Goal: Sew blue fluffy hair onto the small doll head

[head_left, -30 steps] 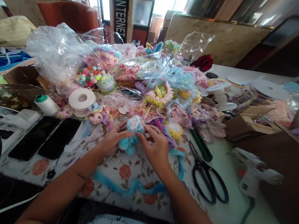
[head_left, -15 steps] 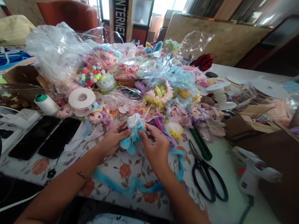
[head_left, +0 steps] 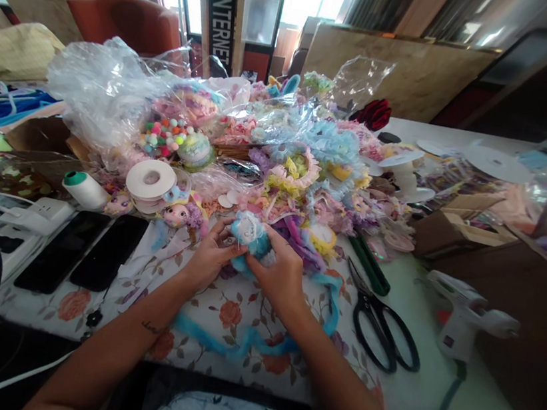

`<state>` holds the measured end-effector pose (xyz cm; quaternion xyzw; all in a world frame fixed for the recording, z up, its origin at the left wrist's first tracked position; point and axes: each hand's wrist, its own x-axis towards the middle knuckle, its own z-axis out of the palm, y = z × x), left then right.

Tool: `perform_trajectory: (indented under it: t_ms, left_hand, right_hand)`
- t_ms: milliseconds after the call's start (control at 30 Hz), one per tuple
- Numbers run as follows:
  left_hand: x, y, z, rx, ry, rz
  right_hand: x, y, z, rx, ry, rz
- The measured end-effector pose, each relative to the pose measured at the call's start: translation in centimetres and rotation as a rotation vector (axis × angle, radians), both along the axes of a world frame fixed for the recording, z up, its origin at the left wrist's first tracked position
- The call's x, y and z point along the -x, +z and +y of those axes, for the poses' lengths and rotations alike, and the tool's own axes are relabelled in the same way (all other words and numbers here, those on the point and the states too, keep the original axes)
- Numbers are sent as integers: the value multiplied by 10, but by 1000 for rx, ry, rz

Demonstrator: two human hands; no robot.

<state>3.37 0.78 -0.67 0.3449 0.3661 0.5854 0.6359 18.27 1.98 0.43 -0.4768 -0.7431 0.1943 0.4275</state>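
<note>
Between both hands, just above the flowered tablecloth, is a small fluffy blue and white craft piece [head_left: 251, 232]. My left hand [head_left: 214, 256] pinches its left side with thumb and fingers. My right hand [head_left: 281, 266] grips its right side, the thumb pressed against its lower part. Fingers hide some of its underside. A light-blue fuzzy ribbon [head_left: 245, 344] lies in a loose curve on the cloth below the hands and around to the right. Beyond my left hand rests a doll-face ornament [head_left: 179, 215] with purple curls.
Black-handled scissors [head_left: 381, 327], a green cutter [head_left: 370, 265] and a white glue gun [head_left: 465, 318] lie right, beside a cardboard box [head_left: 505, 316]. Left are two phones [head_left: 110, 252], a ribbon spool [head_left: 150, 182], thread [head_left: 84, 190] and chargers [head_left: 40, 215]. Frilly trims and plastic bags [head_left: 111, 96] pile up behind.
The blue and white piece has been turned in my fingers, so its paler, rounded face now shows at the top. Both hands stay at about the same place, gripping it.
</note>
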Motion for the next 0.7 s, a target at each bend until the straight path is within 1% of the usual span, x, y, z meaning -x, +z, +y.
perform_trajectory:
  t_ms: [267,367,433,500,567,633,700]
  left_hand:
    - [-2,-7,-1,-44,26,94]
    - [-3,-3,-1,-104,43,124]
    - [-4,3,-2,-155,85,182]
    - [-4,7,-5,-211,170,287]
    - [-4,7,-10,-289,288,419]
    - [-4,5,-13,-400,416,552]
    - [-3,2,-16,-551,511,722]
  right_hand:
    - [-2,1,-2,29,-19,72]
    - [-2,1,-2,21,-17,102]
    - [-3,1,-1,13,-10,142]
    - [-5,1,1,30,3,205]
    - [-8,1,3,89,28,289]
    - [-9,1,5,173,63,383]
    - [-8,0,6,265,139,474]
